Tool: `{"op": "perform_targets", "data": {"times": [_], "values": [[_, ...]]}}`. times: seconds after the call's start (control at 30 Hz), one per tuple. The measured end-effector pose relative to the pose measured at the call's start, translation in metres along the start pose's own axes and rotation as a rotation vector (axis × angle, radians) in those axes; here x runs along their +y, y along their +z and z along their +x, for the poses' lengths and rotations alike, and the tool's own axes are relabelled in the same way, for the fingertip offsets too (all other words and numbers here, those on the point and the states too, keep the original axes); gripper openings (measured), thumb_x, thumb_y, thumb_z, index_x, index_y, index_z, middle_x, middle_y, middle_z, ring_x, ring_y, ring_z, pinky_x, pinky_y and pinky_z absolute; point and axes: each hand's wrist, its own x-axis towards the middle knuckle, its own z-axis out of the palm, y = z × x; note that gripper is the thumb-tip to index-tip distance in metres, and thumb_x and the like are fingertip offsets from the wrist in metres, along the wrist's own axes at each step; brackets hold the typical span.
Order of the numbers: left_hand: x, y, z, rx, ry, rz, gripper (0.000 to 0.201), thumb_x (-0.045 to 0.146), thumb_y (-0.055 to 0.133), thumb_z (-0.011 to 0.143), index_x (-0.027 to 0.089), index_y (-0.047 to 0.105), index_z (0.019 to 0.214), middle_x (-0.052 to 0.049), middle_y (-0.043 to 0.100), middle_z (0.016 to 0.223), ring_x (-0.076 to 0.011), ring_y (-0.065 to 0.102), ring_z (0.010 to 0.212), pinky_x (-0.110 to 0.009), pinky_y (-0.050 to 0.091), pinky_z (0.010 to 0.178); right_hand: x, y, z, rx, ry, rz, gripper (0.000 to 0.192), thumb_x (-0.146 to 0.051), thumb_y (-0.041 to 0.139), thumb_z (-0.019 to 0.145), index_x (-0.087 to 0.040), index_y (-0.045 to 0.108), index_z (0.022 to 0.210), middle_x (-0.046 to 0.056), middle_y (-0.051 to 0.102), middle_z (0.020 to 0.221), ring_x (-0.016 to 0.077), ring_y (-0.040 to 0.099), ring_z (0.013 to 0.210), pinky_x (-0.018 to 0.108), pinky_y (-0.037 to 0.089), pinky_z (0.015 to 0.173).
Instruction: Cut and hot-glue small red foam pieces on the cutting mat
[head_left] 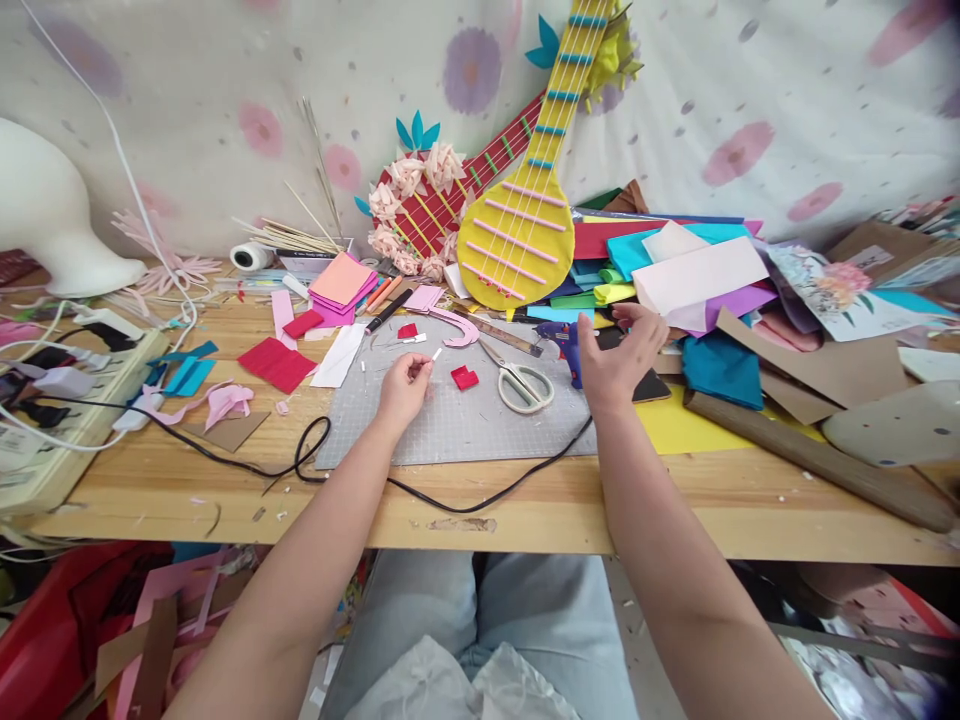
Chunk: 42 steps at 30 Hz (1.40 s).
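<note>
Pinching a small white strip (436, 354) between thumb and fingertips, the left hand (407, 384) is seen in the head view above the left half of the grey mat (360, 425); the strip is held just clear of the fingers on their right side. The right hand (621, 352) is held at the mat's right edge with its fingers spread and the thumb set apart. Just beside that thumb, the blue glue gun (567, 345) is partly covered by the hand; whether it is touched cannot be told.

Between the two hands, scissors (513, 371) are laid on the mat, their pale handles turned toward its near right part, and a red scrap (464, 377) is placed to their left. A curved pink piece (459, 325) is set near the mat's far edge, with a black marker (388, 311) toward the far left corner. A black cord (465, 508) is strung along the near edge of the desk (555, 532), and a power strip (101, 385) is set at the desk's left edge. At the desk's far edge, a yellow lute (517, 240) is propped in front of a red lute (432, 206). Toward the right edge, coloured sheets (697, 275) are heaped.
</note>
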Motion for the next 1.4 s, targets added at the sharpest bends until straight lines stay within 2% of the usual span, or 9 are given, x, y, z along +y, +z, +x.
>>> {"op": "perform_targets", "data": {"times": [0.1, 0.23, 0.33, 0.53, 0.73, 0.9, 1.1, 1.27, 1.4], "values": [[-0.002, 0.001, 0.000, 0.010, 0.079, 0.076, 0.011, 0.027, 0.053, 0.075, 0.017, 0.056, 0.078, 0.001, 0.053, 0.068, -0.0085, 0.049, 0.057, -0.020, 0.040, 0.055, -0.025, 0.002, -0.008, -0.250, -0.091, 0.145, 0.028, -0.043, 0.043, 0.084, -0.018, 0.057, 0.086, 0.009, 0.061, 0.084, 0.0197, 0.055, 0.081, 0.033, 0.042, 0.079], [-0.001, 0.002, -0.001, -0.029, 0.116, 0.108, 0.011, 0.027, 0.050, 0.077, 0.018, 0.055, 0.079, 0.000, 0.054, 0.072, -0.0093, 0.048, 0.059, -0.022, 0.039, 0.058, -0.053, 0.027, -0.023, -0.811, -0.106, 0.288, 0.013, -0.029, 0.052, 0.078, -0.020, 0.060, 0.079, 0.004, 0.064, 0.081, 0.0155, 0.056, 0.073, 0.028, 0.042, 0.068], [0.000, 0.001, -0.003, -0.030, 0.101, 0.101, 0.012, 0.029, 0.050, 0.077, 0.018, 0.055, 0.080, 0.000, 0.055, 0.072, -0.0098, 0.047, 0.060, -0.023, 0.038, 0.058, -0.064, 0.051, -0.030, -0.998, -0.120, 0.220, 0.013, -0.021, 0.053, 0.076, -0.019, 0.063, 0.083, 0.004, 0.064, 0.087, 0.0155, 0.056, 0.077, 0.027, 0.041, 0.069], [0.001, -0.001, -0.004, -0.048, 0.114, 0.103, 0.010, 0.027, 0.049, 0.078, 0.018, 0.053, 0.079, 0.000, 0.055, 0.071, -0.0095, 0.045, 0.059, -0.023, 0.036, 0.058, -0.066, 0.081, -0.034, -1.110, -0.165, 0.239, 0.010, -0.011, 0.056, 0.068, -0.016, 0.062, 0.075, 0.005, 0.062, 0.087, 0.0159, 0.055, 0.081, 0.028, 0.041, 0.075], [0.002, -0.002, -0.004, -0.067, 0.104, 0.070, 0.009, 0.026, 0.048, 0.079, 0.018, 0.052, 0.079, 0.001, 0.053, 0.068, -0.0092, 0.045, 0.058, -0.022, 0.036, 0.058, -0.054, 0.072, -0.036, -1.105, 0.231, 0.742, 0.007, -0.013, 0.053, 0.067, -0.017, 0.052, 0.072, -0.001, 0.057, 0.070, 0.0108, 0.053, 0.065, 0.024, 0.042, 0.062], [0.003, 0.000, -0.004, -0.101, 0.086, 0.053, 0.007, 0.024, 0.049, 0.078, 0.018, 0.051, 0.077, 0.002, 0.051, 0.065, -0.0093, 0.046, 0.059, -0.022, 0.036, 0.057, -0.046, 0.059, -0.041, -1.086, 0.390, 1.042, 0.016, -0.026, 0.060, 0.065, -0.017, 0.052, 0.075, -0.003, 0.055, 0.070, 0.0086, 0.052, 0.062, 0.023, 0.042, 0.059], [0.004, 0.000, -0.005, -0.144, 0.087, 0.026, 0.006, 0.023, 0.049, 0.077, 0.018, 0.051, 0.075, 0.002, 0.052, 0.064, -0.0096, 0.047, 0.060, -0.023, 0.037, 0.059, -0.052, 0.066, -0.055, -1.026, 0.438, 1.081, 0.030, -0.032, 0.066, 0.061, -0.019, 0.051, 0.084, -0.003, 0.056, 0.071, 0.0092, 0.053, 0.061, 0.024, 0.042, 0.055], [0.007, 0.003, -0.008, -0.204, 0.112, -0.029, 0.005, 0.023, 0.050, 0.076, 0.018, 0.052, 0.075, 0.002, 0.052, 0.064, -0.0096, 0.048, 0.060, -0.023, 0.038, 0.059, -0.055, 0.070, -0.060, -0.871, 0.456, 1.026, 0.029, -0.030, 0.065, 0.060, -0.020, 0.046, 0.080, -0.005, 0.053, 0.065, 0.0080, 0.049, 0.055, 0.023, 0.039, 0.051], [0.006, 0.004, -0.008, -0.177, 0.100, -0.044, 0.007, 0.024, 0.051, 0.076, 0.018, 0.053, 0.076, 0.002, 0.052, 0.064, -0.0091, 0.046, 0.058, -0.022, 0.037, 0.057, -0.056, 0.070, -0.060, -0.871, 0.437, 0.967, 0.027, -0.030, 0.063, 0.061, -0.020, 0.046, 0.079, -0.005, 0.053, 0.063, 0.0080, 0.048, 0.053, 0.023, 0.039, 0.050]]}}
